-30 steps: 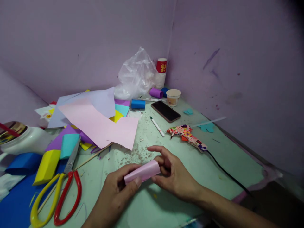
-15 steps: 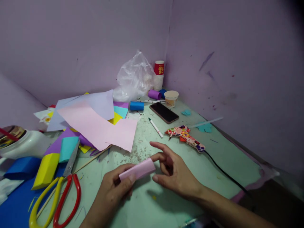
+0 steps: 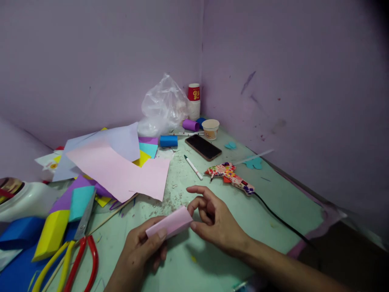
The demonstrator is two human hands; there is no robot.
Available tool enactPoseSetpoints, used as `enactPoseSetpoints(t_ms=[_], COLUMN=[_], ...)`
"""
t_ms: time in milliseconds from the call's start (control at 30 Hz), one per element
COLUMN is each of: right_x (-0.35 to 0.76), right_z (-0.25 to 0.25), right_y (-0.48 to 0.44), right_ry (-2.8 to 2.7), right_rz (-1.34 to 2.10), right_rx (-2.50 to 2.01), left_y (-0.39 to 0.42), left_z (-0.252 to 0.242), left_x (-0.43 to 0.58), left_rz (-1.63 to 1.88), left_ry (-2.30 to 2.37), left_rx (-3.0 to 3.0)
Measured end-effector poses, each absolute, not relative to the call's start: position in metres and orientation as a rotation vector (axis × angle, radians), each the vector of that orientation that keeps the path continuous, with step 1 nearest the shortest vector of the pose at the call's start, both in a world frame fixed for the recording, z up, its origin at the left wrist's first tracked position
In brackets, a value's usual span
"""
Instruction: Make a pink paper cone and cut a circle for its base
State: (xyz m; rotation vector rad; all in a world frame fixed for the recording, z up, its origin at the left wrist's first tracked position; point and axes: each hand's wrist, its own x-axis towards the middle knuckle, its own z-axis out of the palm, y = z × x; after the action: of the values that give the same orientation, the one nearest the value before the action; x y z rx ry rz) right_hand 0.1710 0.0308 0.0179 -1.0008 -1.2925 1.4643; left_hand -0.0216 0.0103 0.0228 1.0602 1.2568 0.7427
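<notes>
A small folded sleeve of pink paper (image 3: 170, 223) is held slanting above the table, its right end higher. My left hand (image 3: 148, 243) is closed round its left part, thumb on the front face and the other fingers behind. My right hand (image 3: 215, 223) is at the right end of the sleeve, with its thumb and a curled finger at that end. The right index finger stretches out above, and the fingers are apart. Beyond the right hand lie a floral glue gun (image 3: 229, 174) with a glue stick in it and a white marker (image 3: 193, 167).
Pink paper sheets (image 3: 121, 174) cover the left back. Scissors (image 3: 80, 251) lie front left beside yellow (image 3: 53, 235) and blue (image 3: 22, 232) paper sleeves. A phone (image 3: 203, 147), paper bowl (image 3: 210, 129), stacked cups (image 3: 193, 101) and plastic bag (image 3: 165, 107) stand further back. A black cord (image 3: 282, 221) trails right.
My right thumb has come closer to the end of the pink paper sleeve. The sleeve has tilted slightly, showing more of its inner or lower face. The camera view has shifted a little.
</notes>
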Motion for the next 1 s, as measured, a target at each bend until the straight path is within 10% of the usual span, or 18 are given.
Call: enactPoseSetpoints(t_ms=[1000], right_x=[0.136], right_z=[0.037], right_y=[0.027], right_ry=[-1.234], right_rz=[1.585], right_rx=[-1.039], left_y=[0.004], left_z=[0.013], left_x=[-0.007], left_rz=[1.042], left_ry=[1.051], left_rx=[0.878])
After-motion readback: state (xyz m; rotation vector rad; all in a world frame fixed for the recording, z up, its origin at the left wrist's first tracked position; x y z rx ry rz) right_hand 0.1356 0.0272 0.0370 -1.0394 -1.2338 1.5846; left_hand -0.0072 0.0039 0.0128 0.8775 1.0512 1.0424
